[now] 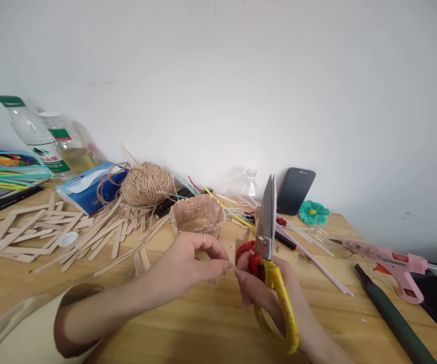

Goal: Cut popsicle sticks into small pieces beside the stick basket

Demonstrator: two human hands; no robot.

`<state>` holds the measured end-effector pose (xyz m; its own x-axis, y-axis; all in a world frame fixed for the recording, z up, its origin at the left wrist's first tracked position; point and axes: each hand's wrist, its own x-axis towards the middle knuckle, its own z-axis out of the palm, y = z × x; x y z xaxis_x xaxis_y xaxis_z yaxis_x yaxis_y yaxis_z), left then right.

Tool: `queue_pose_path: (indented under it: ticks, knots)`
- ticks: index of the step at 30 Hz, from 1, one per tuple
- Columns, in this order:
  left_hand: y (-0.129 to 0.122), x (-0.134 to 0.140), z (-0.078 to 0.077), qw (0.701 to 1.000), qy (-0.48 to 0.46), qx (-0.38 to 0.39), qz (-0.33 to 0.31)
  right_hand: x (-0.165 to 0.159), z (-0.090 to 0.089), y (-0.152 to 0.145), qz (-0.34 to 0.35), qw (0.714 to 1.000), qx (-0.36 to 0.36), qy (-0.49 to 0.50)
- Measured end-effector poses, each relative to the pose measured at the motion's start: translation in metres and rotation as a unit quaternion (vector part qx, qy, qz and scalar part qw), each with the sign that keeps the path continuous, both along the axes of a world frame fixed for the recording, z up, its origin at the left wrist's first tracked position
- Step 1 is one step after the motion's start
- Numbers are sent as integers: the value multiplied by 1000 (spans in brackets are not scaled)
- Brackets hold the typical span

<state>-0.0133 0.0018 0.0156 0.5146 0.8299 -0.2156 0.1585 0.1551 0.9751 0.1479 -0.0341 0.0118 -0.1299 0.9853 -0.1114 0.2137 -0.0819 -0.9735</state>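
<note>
my right hand (265,297) grips the scissors (266,240), grey blades upright and nearly together, handles red and blotchy yellow, above the table (188,323) right of the pale stick-walled basket (197,205), while my left hand (193,260) bunches its fingertips, around what i cannot tell.

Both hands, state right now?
Left hand: closed in a pinch; whether it grips anything thin can't be told.
Right hand: closed, holding scissors with red and yellow handles, blades up.
</note>
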Motion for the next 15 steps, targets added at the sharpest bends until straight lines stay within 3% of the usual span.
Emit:
queue_pose_path:
  ticks: [7, 11, 15]
  knots:
    - [-3, 5, -5, 993, -93, -68, 24, -2, -4, -3, -3, 999, -22, 25]
    - [-1, 2, 5, 989, -116, -63, 58, 4, -11, -4, 15, 999, 0, 37]
    - [1, -2, 16, 980, -158, -36, 117, 9, -16, -4, 79, 996, 31, 40]
